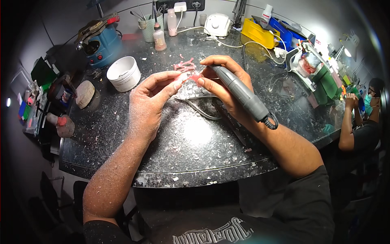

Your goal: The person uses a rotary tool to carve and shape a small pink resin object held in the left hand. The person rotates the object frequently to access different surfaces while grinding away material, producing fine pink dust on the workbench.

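Fine pale dust covers my left hand (149, 99), whose thumb and fingers pinch a small pink and whitish piece that looks like a denture (191, 76). My right hand (237, 73) is closed round a dark grey rotary handpiece (243, 95) with a coiled cord at its back end. Its front end points toward the pink piece, but the tip is hidden by my fingers. Right fingertips rest at or very near the piece. Below both hands lies a pair of metal pliers (199, 109), beside a long dark thin tool (232, 126). Pink strips (185, 65) lie just beyond my fingertips.
Pale shavings are scattered over the black speckled bench (162, 158). A white tub (124, 74), a pale block (85, 94) and a blue machine (101, 44) stand left. Bottles (159, 38), a white control box (217, 25) and a yellow bin (258, 32) line the back. A masked co-worker (361, 122) sits right.
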Tool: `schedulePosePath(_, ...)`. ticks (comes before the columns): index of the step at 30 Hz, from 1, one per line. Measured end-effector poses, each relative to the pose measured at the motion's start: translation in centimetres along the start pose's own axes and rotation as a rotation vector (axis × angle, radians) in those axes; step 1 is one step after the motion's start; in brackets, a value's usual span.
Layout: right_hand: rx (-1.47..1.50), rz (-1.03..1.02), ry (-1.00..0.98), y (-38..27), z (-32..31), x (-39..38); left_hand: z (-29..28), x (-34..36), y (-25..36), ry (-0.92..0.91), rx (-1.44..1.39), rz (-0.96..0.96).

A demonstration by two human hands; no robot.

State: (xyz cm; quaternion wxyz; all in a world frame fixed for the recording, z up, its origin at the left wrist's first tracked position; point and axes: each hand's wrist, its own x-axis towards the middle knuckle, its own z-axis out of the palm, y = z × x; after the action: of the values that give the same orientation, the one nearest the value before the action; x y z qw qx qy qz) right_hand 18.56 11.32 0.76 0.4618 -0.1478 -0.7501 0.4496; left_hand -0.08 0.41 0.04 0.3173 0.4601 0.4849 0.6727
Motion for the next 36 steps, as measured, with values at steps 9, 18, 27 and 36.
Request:
schedulePosePath(9,-0.027,0.013,0.021,-0.3,-0.2,0.2,-0.4,0.2,0.2,0.029,0.062,0.006)
schedulePosePath(18,0.012,-0.189,0.004,0.6,0.3,0.0,0.1,-0.2,0.7,-0.160,0.146,-0.082)
schedulePosePath(27,-0.202,-0.359,-0.126,-0.2,0.3,-0.3,0.1,0.0,0.1,-0.089,-0.330,-0.199)
schedulePosePath(36,0.008,-0.043,0.057,-0.9,0.5,0.0,-0.1,-0.1,0.3,-0.006,0.069,-0.080)
